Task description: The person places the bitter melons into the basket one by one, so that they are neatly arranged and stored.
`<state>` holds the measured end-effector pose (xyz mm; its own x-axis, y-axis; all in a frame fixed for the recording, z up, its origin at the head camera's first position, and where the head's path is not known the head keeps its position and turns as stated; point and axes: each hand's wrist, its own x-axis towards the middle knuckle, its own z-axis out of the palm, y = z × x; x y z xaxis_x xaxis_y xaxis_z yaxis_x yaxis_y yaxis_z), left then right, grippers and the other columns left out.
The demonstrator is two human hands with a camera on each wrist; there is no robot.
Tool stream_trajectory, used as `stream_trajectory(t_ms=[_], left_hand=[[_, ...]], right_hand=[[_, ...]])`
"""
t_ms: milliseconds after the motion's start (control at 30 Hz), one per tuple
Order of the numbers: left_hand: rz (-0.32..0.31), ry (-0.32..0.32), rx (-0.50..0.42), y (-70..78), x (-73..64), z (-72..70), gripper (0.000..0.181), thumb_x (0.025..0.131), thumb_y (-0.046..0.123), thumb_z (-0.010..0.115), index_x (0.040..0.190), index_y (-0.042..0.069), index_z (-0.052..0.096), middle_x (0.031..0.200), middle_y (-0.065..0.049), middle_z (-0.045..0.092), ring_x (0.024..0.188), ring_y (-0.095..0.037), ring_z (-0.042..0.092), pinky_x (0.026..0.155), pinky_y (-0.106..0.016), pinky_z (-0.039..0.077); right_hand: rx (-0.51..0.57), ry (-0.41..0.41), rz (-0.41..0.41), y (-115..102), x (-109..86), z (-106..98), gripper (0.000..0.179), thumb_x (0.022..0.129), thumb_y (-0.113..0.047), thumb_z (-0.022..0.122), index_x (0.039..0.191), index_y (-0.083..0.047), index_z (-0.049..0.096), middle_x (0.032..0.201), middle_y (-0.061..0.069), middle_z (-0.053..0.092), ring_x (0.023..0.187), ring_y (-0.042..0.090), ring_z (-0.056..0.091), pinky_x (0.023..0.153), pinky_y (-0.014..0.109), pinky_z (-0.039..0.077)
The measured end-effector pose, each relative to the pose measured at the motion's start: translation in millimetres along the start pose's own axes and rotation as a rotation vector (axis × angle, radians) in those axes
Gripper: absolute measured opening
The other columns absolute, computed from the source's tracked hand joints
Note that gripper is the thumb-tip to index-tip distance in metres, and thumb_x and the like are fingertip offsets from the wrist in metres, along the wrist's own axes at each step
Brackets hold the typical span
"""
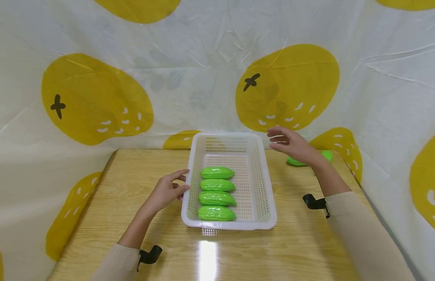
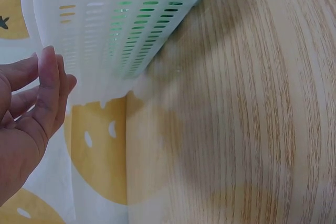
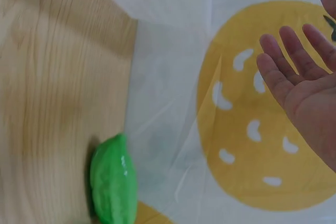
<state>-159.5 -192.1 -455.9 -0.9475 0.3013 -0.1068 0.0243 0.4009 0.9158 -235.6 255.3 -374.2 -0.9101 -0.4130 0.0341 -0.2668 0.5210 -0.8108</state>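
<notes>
A white plastic basket stands on the wooden table. Several glossy green bitter melons lie crosswise in a column along its left side. My left hand touches the basket's left rim with its fingertips. In the left wrist view, the fairly straight fingers meet the rim and outer wall. My right hand hovers empty past the basket's far right corner, fingers loosely bent. Behind the right wrist lies more green bitter melon, partly hidden; the right wrist view shows one green bitter melon near the table edge.
A white cloth with yellow fruit prints hangs behind and beside the table. The basket's far end reaches the table's back edge. Black wrist cameras are strapped over both sleeves. Bare wood grain shows left of the basket.
</notes>
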Motion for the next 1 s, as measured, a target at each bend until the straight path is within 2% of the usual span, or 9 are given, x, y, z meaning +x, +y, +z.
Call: stream_trajectory(t_ms=[133,200,267,333,400,467,667,900,1000], left_hand=[[0.000,-0.002,-0.003,0.1,0.1,0.6,0.058,0.098,0.004,0.069,0.153,0.006,0.049,0.130,-0.025,0.060,0.072,-0.019,0.069,0.061,-0.033,0.064],[-0.001,0.002,-0.002,0.1,0.2,0.7,0.058,0.098,0.003,0.069,0.153,0.007,0.049,0.129,-0.025,0.061,0.071,-0.019,0.068,0.061,-0.035,0.065],[-0.002,0.005,0.001,-0.2,0.6,0.4,0.058,0.098,0.003,0.069,0.153,0.007,0.049,0.129,-0.024,0.061,0.071,-0.019,0.068,0.062,-0.036,0.065],[-0.003,0.007,0.003,-0.6,1.0,0.2,0.058,0.099,0.004,0.069,0.153,0.007,0.049,0.130,-0.024,0.060,0.071,-0.019,0.067,0.063,-0.039,0.065],[-0.004,0.007,0.004,-1.0,1.3,0.0,0.058,0.099,0.004,0.069,0.153,0.008,0.049,0.130,-0.024,0.060,0.071,-0.019,0.067,0.064,-0.041,0.066],[-0.003,0.006,0.004,-1.3,1.7,-0.3,0.058,0.099,0.004,0.069,0.153,0.008,0.049,0.130,-0.024,0.060,0.071,-0.019,0.067,0.064,-0.041,0.066],[0.008,0.002,0.004,-0.3,1.7,-1.5,0.058,0.099,0.004,0.069,0.153,0.006,0.049,0.130,-0.024,0.060,0.071,-0.019,0.067,0.065,-0.045,0.066],[0.014,-0.004,-0.003,-1.4,0.9,-0.9,0.058,0.098,0.004,0.069,0.153,0.006,0.049,0.130,-0.025,0.060,0.070,-0.019,0.067,0.066,-0.047,0.066],[0.015,-0.003,0.002,-1.1,0.3,-1.2,0.058,0.098,0.004,0.069,0.153,0.006,0.049,0.129,-0.025,0.060,0.069,-0.019,0.067,0.066,-0.048,0.066]], right_hand=[[-0.007,0.029,0.026,12.6,-11.4,-11.2,0.056,0.107,-0.024,0.059,0.155,-0.003,0.039,0.153,0.021,0.046,0.140,0.043,0.046,0.095,0.012,0.051],[-0.010,0.047,0.050,19.3,-16.0,-16.4,0.056,0.108,-0.025,0.057,0.156,-0.003,0.038,0.155,0.022,0.043,0.140,0.044,0.045,0.091,0.009,0.049],[-0.021,0.058,0.078,26.8,-19.4,-21.3,0.058,0.109,-0.026,0.055,0.158,-0.002,0.034,0.158,0.024,0.039,0.142,0.045,0.043,0.097,0.017,0.050],[-0.025,0.068,0.112,35.5,-22.2,-25.7,0.061,0.110,-0.028,0.053,0.160,-0.002,0.030,0.160,0.026,0.034,0.144,0.047,0.039,0.108,0.034,0.051],[-0.030,0.079,0.154,44.0,-24.9,-29.5,0.064,0.110,-0.030,0.051,0.161,-0.001,0.026,0.162,0.027,0.031,0.147,0.048,0.034,0.115,0.053,0.045],[-0.030,0.085,0.197,53.5,-26.7,-32.4,0.067,0.111,-0.033,0.049,0.162,0.001,0.022,0.164,0.030,0.026,0.149,0.052,0.029,0.116,0.068,0.036],[-0.120,0.097,0.324,77.8,-29.3,-36.7,0.077,0.111,-0.048,0.040,0.163,0.004,0.016,0.164,0.036,0.020,0.149,0.057,0.022,0.118,0.073,0.029],[-0.162,0.124,0.358,104.5,-30.8,-33.2,0.084,0.109,-0.054,0.038,0.161,0.009,0.016,0.163,0.037,0.020,0.148,0.058,0.021,0.118,0.074,0.026],[-0.233,0.145,0.386,114.1,-29.5,-28.9,0.083,0.109,-0.055,0.037,0.160,0.009,0.021,0.162,0.037,0.024,0.147,0.059,0.022,0.116,0.075,0.027]])
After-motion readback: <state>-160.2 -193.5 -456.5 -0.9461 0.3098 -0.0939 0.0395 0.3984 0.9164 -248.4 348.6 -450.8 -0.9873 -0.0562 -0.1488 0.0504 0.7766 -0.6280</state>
